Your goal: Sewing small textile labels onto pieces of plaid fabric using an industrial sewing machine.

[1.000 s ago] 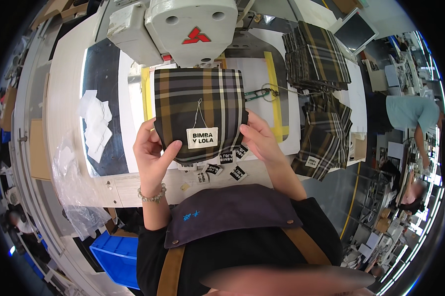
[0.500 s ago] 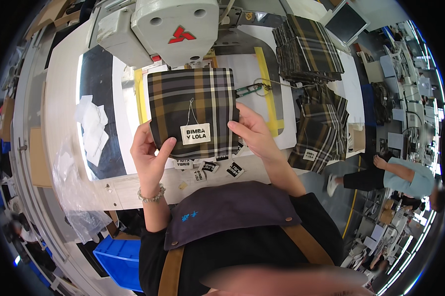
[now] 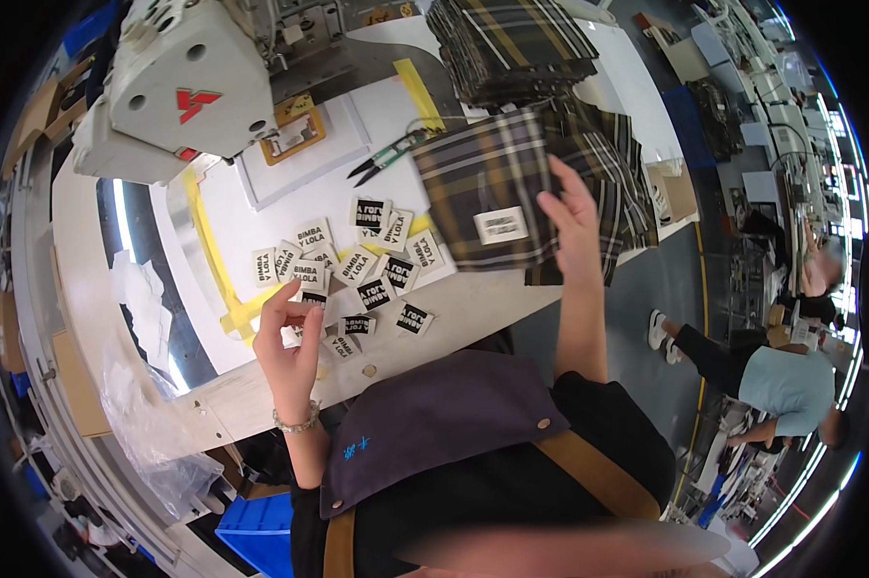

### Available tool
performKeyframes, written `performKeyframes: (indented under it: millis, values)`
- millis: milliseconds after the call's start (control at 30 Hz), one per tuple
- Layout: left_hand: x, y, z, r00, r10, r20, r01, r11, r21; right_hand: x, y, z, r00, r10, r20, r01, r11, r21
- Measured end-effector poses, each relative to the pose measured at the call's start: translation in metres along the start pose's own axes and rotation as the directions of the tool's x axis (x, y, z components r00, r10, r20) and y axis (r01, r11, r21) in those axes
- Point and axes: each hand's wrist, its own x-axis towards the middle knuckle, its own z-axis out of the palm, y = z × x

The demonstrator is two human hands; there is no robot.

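Note:
A square plaid fabric panel point(image 3: 478, 169) in dark brown, mustard and white hangs at its right edge from my right hand point(image 3: 577, 226), thumb on top. A white label point(image 3: 501, 225) sits near its lower edge. The panel is over the right side of the table, overlapping a loose pile of similar plaid panels point(image 3: 616, 173). My left hand point(image 3: 288, 342) is empty, its thumb and fingers apart, just beside several scattered black and white labels point(image 3: 357, 262). Green-handled thread snips point(image 3: 393, 156) lie left of the panel.
A white sewing machine head point(image 3: 189, 82) stands at the far left, with a yellow template plate point(image 3: 295, 130) beside it. A tall stack of plaid panels point(image 3: 512, 48) is at the back. White scraps point(image 3: 138, 303) lie at left. Another person point(image 3: 791, 385) is beyond the aisle at right.
My right hand has carried the panel to the right, towards the pile. My left hand has let go of it and now hovers by the labels. The view has turned right.

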Motion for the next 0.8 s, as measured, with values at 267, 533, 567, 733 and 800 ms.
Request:
performKeyframes:
  millis: [267, 533, 567, 733, 800]
  values:
    - [-0.004, -0.011, 0.027, 0.940, 0.322, 0.110, -0.331, 0.796, 0.506, -0.038, -0.013, -0.121, 0.856, -0.202, -0.475, -0.010, 0.914, -0.406]
    - [-0.023, -0.007, 0.039, 0.897, 0.423, 0.131, -0.415, 0.698, 0.583, -0.040, -0.007, -0.094, 0.631, -0.722, -0.285, 0.103, 0.442, -0.891]
    - [-0.028, -0.008, 0.038, 0.900, 0.422, 0.113, -0.400, 0.692, 0.600, -0.041, -0.007, -0.085, 0.593, -0.786, -0.174, 0.125, 0.303, -0.945]
    - [-0.055, -0.023, 0.026, 0.946, 0.324, 0.026, -0.256, 0.693, 0.674, -0.047, 0.020, -0.039, 0.703, -0.711, -0.017, 0.409, 0.424, -0.808]
    - [-0.067, -0.031, 0.018, 0.959, 0.283, -0.009, -0.199, 0.696, 0.690, -0.065, 0.030, -0.007, 0.791, -0.600, 0.122, 0.464, 0.458, -0.758]
